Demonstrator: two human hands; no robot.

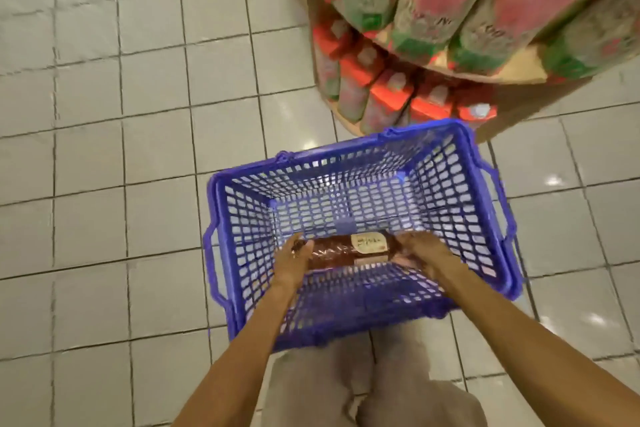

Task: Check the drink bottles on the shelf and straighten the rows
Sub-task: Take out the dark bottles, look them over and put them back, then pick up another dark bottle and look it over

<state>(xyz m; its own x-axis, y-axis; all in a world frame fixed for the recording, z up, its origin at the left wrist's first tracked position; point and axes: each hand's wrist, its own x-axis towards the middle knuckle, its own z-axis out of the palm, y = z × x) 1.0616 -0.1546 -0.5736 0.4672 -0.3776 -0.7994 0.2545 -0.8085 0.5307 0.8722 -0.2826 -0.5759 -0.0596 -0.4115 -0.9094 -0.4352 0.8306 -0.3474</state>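
Note:
A brown drink bottle (349, 251) with a cream label lies on its side in the near end of a blue plastic basket (464, 218) on the tiled floor. My left hand (294, 258) grips the bottle's left end. At the bottle's right end my right hand (419, 250) holds it too. Both arms reach down into the basket from the bottom of the head view. Red and green drink cartons (443, 3) stand in rows on the upper shelf at top right, and orange-topped cartons (388, 90) fill the shelf below.
Grey floor tiles (121, 149) spread out to the left and around the basket. The rounded wooden shelf unit (349, 123) stands just beyond the basket's far rim. My grey trousers (381, 388) show under the basket's near edge.

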